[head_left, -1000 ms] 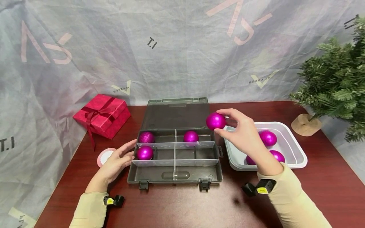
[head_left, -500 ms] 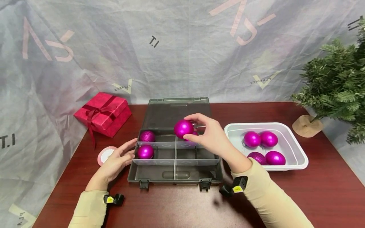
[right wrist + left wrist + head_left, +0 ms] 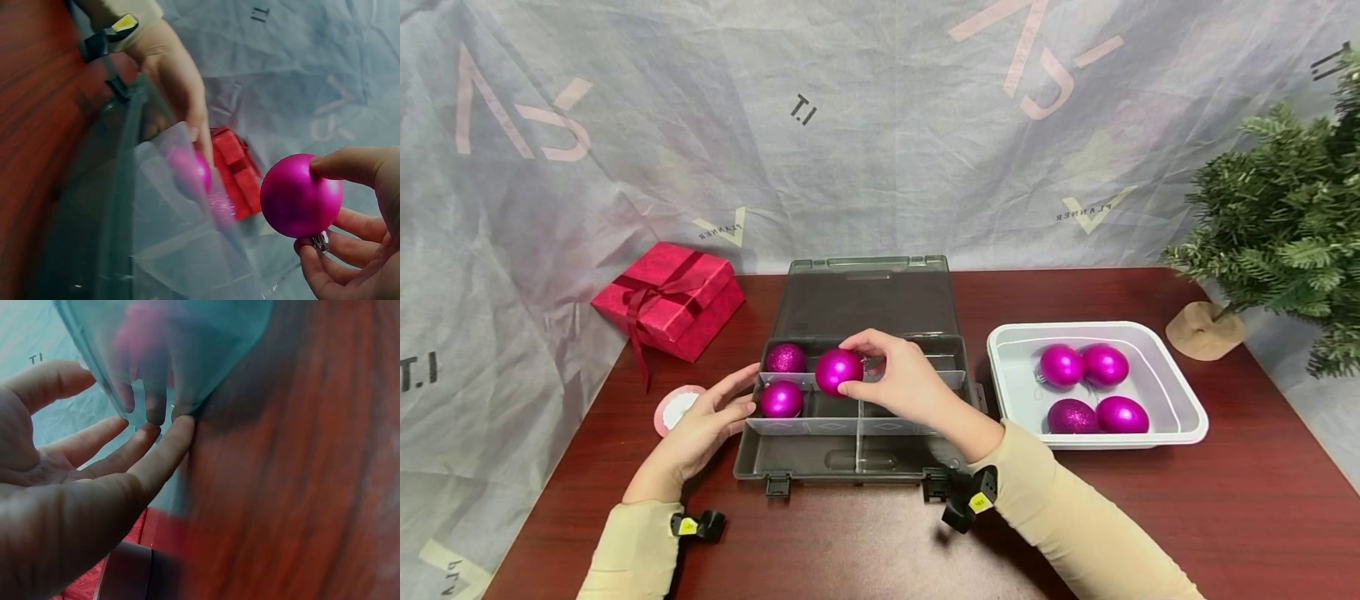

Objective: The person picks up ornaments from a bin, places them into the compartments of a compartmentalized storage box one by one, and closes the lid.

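My right hand (image 3: 910, 383) pinches a shiny magenta Christmas bauble (image 3: 838, 372) between thumb and fingers, above the divided plastic case (image 3: 797, 454). In the right wrist view the bauble's silver cap (image 3: 320, 241) points down toward the fingers. My left hand (image 3: 703, 429) touches the case's left side with extended fingertips (image 3: 184, 425). Inside the case, a glittery bauble (image 3: 786, 358) sits at the back left, with a smooth bauble (image 3: 782, 400) in the compartment in front of it. My right hand hides part of the right-hand compartments.
A white tub (image 3: 1183, 417) holding several magenta baubles, one a glittery bauble (image 3: 1071, 417), stands to the right. The case's lid (image 3: 868, 300) lies back. A red gift box (image 3: 673, 296), a pink-and-white round object (image 3: 677, 408) and a small fir tree (image 3: 1277, 217) stand around.
My right hand has carried the bauble leftward from beside the tub to over the case's left half, uncovering the tub's baubles. The left hand has stayed at the case's side.
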Action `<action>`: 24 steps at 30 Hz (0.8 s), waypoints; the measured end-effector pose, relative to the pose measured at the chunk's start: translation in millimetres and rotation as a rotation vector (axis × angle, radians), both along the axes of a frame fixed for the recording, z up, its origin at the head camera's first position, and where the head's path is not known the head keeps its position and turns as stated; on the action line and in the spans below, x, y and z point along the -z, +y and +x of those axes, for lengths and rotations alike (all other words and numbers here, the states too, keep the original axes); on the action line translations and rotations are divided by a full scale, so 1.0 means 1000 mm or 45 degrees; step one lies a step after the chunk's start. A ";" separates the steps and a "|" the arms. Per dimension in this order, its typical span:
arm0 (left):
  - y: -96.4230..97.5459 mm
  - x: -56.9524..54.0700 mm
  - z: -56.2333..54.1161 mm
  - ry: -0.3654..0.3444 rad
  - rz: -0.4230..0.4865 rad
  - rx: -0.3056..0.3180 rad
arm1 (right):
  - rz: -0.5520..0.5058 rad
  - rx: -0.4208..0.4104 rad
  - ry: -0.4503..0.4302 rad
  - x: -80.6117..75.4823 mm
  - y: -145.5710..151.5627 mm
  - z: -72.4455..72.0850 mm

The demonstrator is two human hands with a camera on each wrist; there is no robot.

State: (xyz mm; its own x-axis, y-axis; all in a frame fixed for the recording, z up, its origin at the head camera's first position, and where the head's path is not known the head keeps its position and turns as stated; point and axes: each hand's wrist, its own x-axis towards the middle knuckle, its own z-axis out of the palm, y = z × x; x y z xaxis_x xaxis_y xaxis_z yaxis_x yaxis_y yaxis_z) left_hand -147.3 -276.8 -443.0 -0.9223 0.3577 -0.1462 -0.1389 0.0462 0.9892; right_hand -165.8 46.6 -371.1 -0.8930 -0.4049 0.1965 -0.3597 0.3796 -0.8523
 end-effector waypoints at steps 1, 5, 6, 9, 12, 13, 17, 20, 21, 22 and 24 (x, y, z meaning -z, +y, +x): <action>0.000 0.001 0.000 0.004 0.006 0.000 | 0.018 -0.001 -0.007 0.002 -0.001 0.000; 0.001 0.001 -0.001 0.010 0.011 0.001 | 0.070 -0.014 -0.025 0.009 -0.005 0.002; 0.000 0.001 0.000 0.009 0.011 0.003 | 0.084 -0.016 -0.025 0.011 -0.006 0.002; 0.000 0.001 0.000 0.007 0.001 0.003 | 0.110 -0.019 -0.029 0.016 -0.008 0.002; 0.000 0.000 0.000 0.002 -0.009 0.003 | 0.127 -0.015 -0.028 0.020 -0.011 0.002; 0.000 0.000 0.001 -0.001 -0.015 0.002 | 0.130 -0.012 -0.027 0.022 -0.011 0.002; 0.000 -0.001 0.001 -0.013 -0.033 -0.002 | 0.146 -0.010 -0.004 0.028 -0.013 0.002; 0.000 -0.001 0.001 -0.014 -0.037 -0.003 | 0.153 -0.011 0.012 0.031 -0.013 0.001; 0.000 -0.001 0.001 -0.012 -0.034 -0.002 | 0.154 -0.012 0.017 0.032 -0.013 0.001; 0.000 -0.001 0.001 -0.011 -0.031 -0.001 | 0.153 -0.014 0.022 0.033 -0.013 0.000; 0.000 -0.001 0.002 -0.010 -0.024 0.002 | 0.152 -0.020 0.027 0.034 -0.013 0.000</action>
State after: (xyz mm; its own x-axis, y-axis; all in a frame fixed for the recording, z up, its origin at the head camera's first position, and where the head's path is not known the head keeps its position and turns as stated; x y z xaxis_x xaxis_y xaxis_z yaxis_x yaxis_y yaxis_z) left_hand -145.7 -276.9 -441.8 -0.9206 0.3562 -0.1600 -0.1464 0.0650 0.9871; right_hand -165.9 33.7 -404.9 -0.8825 -0.4403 0.1651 -0.3841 0.4722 -0.7934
